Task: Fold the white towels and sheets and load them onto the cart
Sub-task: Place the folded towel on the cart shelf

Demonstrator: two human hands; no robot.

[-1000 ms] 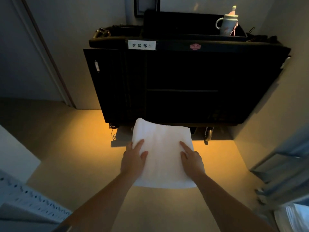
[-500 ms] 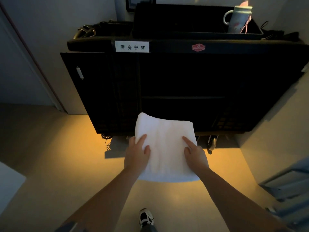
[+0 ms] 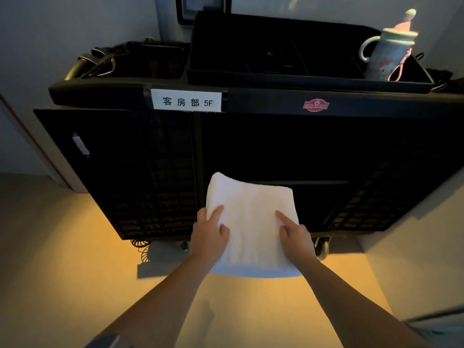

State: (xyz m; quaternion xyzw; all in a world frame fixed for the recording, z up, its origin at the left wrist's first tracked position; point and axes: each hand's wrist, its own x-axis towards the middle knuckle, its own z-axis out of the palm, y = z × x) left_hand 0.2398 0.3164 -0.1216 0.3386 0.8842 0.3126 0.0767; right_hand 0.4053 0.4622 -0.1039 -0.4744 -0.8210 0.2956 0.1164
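Note:
A folded white towel is held flat between both hands in front of the black housekeeping cart. My left hand grips its left edge, thumb on top. My right hand grips the right edge, index finger stretched over the cloth. The towel's far edge reaches the cart's dark open front, level with a shelf edge. The inside of the cart is too dark to see.
A white label marks the cart's top rail. On top sit a black tray with a pale lidded cup, and a bin with metal handles. A caster wheel shows below. Walls stand close on both sides.
I have come closer to the cart, which now fills more of the view. The towel, held in both hands, has moved forward and up to the cart's open front.

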